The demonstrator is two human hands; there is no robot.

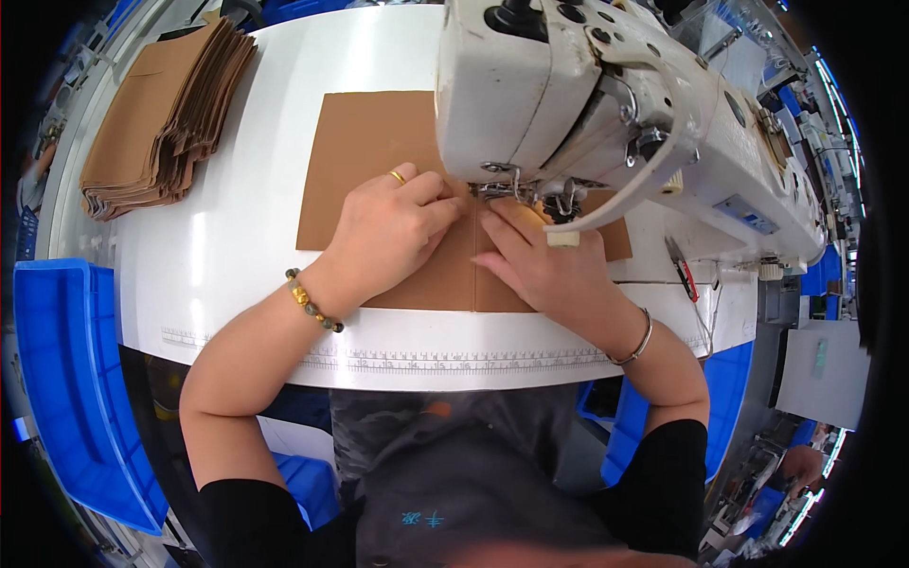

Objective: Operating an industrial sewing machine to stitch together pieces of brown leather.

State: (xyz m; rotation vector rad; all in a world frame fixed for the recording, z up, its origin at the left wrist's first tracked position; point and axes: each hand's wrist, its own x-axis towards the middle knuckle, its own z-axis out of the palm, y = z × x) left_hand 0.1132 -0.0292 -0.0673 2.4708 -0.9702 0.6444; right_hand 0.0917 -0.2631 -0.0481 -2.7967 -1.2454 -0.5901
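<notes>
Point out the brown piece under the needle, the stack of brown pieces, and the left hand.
brown piece [365, 142], head view, bare upper left area.
stack of brown pieces [156, 118], head view, top sheet.
left hand [393, 227], head view, back of hand.

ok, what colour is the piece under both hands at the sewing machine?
Tan brown, plain, no pattern: the flat piece shows best in the head view.

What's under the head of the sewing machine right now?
The brown sheet runs under the sewing machine, with the left hand and right hand pressing it flat near the presser foot. The machine hides the needle point and the sheet's far right part.
</notes>
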